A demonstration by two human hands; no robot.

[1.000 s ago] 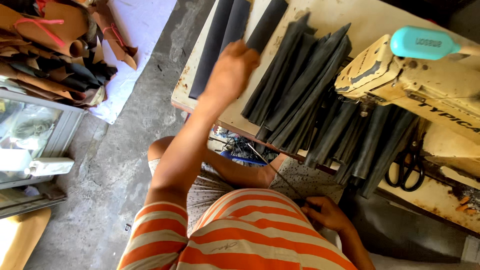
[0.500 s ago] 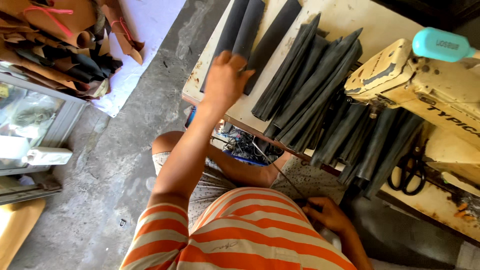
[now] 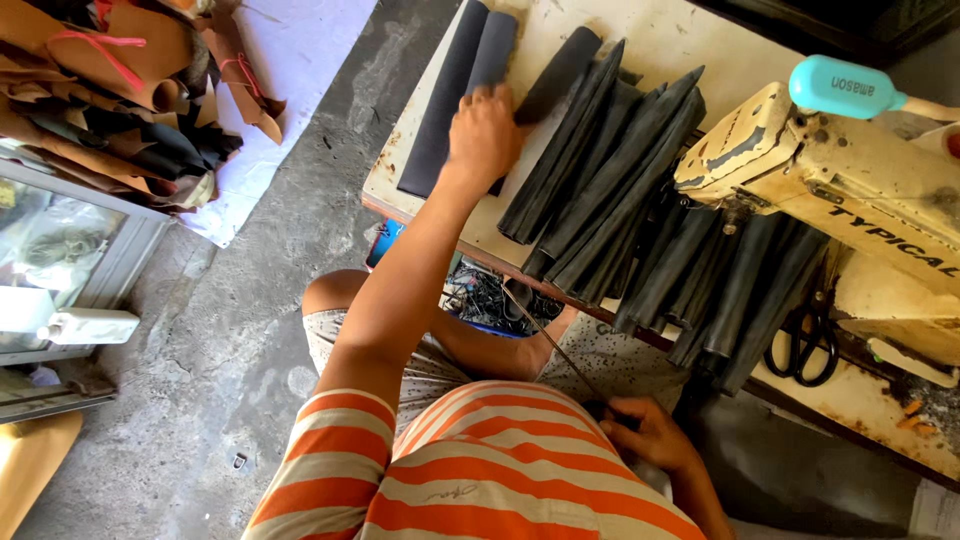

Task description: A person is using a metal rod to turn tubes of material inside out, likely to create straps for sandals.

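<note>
My left hand (image 3: 485,135) reaches out over the worn table (image 3: 660,40), its fingers curled down on a flat dark leather strip (image 3: 492,55). A second flat strip (image 3: 445,100) lies to its left. Just right of the hand, a heap of rolled, pointed dark leather pieces (image 3: 615,190) fans out toward the sewing machine (image 3: 850,185). My right hand (image 3: 645,435) stays low by my lap, closed around the end of a thin dark rod (image 3: 550,335) that slants up toward the table's edge.
Black scissors (image 3: 805,345) lie by the machine's base, and a teal cylinder (image 3: 840,88) sits on top of it. A blue tray of tangled wire (image 3: 480,300) is under the table. Brown leather scraps (image 3: 100,100) and a white bottle (image 3: 90,325) are at left.
My left hand has slid from the edge of the rolled pieces farther out onto the flat strip. The view has shifted right. My right hand stays by my lap.
</note>
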